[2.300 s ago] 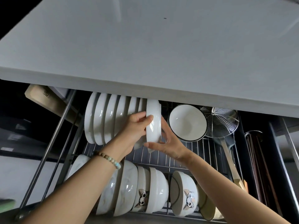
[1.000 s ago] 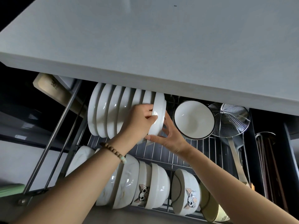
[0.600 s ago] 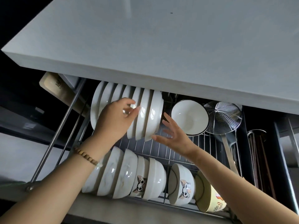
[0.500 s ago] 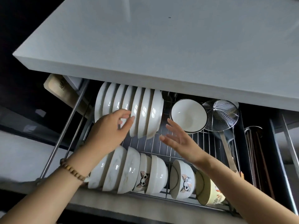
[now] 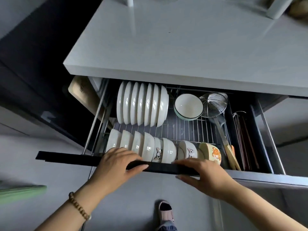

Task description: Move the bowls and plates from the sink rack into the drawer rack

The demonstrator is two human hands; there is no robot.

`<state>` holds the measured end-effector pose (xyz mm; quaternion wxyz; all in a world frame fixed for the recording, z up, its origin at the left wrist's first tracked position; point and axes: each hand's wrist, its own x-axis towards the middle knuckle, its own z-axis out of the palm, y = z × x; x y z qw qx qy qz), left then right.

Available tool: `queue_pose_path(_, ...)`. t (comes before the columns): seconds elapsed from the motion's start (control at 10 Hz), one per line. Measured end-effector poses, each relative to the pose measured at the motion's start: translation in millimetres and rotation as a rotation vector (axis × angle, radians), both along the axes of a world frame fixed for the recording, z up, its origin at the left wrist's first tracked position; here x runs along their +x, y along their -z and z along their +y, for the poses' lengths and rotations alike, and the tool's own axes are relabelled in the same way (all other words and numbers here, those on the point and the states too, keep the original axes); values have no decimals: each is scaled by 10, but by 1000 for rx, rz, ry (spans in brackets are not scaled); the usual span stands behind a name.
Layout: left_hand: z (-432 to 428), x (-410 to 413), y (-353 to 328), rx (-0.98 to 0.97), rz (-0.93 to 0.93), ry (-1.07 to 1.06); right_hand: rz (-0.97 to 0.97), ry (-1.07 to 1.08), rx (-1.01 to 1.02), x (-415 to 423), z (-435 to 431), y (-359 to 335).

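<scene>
A pale grey tabletop (image 5: pixel 191 44) fills the upper half of the frame, overhanging an open drawer. Below it the wire drawer rack (image 5: pixel 188 129) spans the centre. A row of white plates (image 5: pixel 141 104) stands on edge at the rack's upper left, and a row of bowls (image 5: pixel 145 145) stands on edge along its lower edge, some printed with cartoon animals. One bowl with a dark rim (image 5: pixel 188 105) leans just right of the plates, beside a wire skimmer (image 5: pixel 213 104). The black drawer handle (image 5: pixel 80 160) runs across the lower middle of the frame. The left hand (image 5: pixel 118 164) rests on it, fingers (image 5: pixel 138 167) curled loosely over its top. The right hand (image 5: pixel 205 174) grips it just to the right, fingers above and thumb beneath. A beaded bracelet (image 5: pixel 79 206) circles the left wrist. A slippered foot (image 5: pixel 165 212) shows at the bottom centre.
</scene>
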<state>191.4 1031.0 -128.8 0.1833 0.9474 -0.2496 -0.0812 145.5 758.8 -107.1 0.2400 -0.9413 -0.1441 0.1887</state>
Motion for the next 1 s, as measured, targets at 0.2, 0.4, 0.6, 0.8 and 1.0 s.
queue_pose_path(0.2,-21,43,63,32,-160,-26,-156,16,10,7,-12,110)
queue_pose_path(0.4,-72,190,86,10,-219,-29,-157,21,30,171,-66,142)
queue_pose_path(0.6,-156,637,-4,61,3,-56,-118,108,15,584,-140,72)
queue_pose_path(0.8,-300,1117,-128,20,161,-156,252,189,177,1249,-296,-25)
queue_pose_path(1.0,-463,1270,-152,-179,-59,-323,75,290,229,1511,-339,-36)
